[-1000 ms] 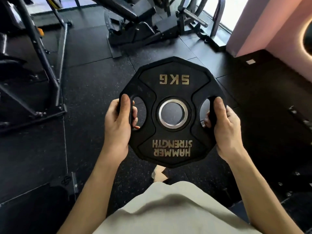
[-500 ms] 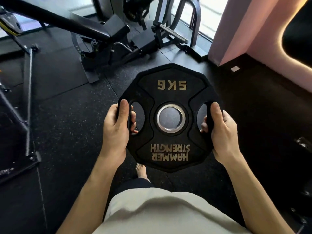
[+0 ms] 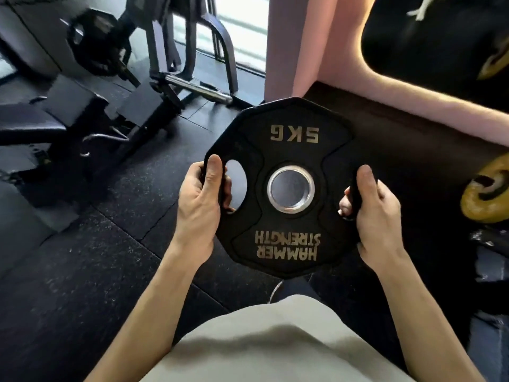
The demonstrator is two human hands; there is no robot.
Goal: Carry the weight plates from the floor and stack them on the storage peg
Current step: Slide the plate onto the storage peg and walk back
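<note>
Held flat in mid-air above the rubber floor point(image 3: 91, 260): black many-sided weight plate point(image 3: 286, 150), gold "5 KG" and "HAMMER STRENGTH" lettering, steel-ringed centre hole, side grip slots clasped by left hand point(image 3: 199, 208) and right hand point(image 3: 377, 216).

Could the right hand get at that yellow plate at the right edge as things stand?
Probably not yet. The right hand has its grip on the 5 kg weight plate, as does the left hand. The yellow plate lies apart to the right with nothing between, but the hand is occupied.
</note>
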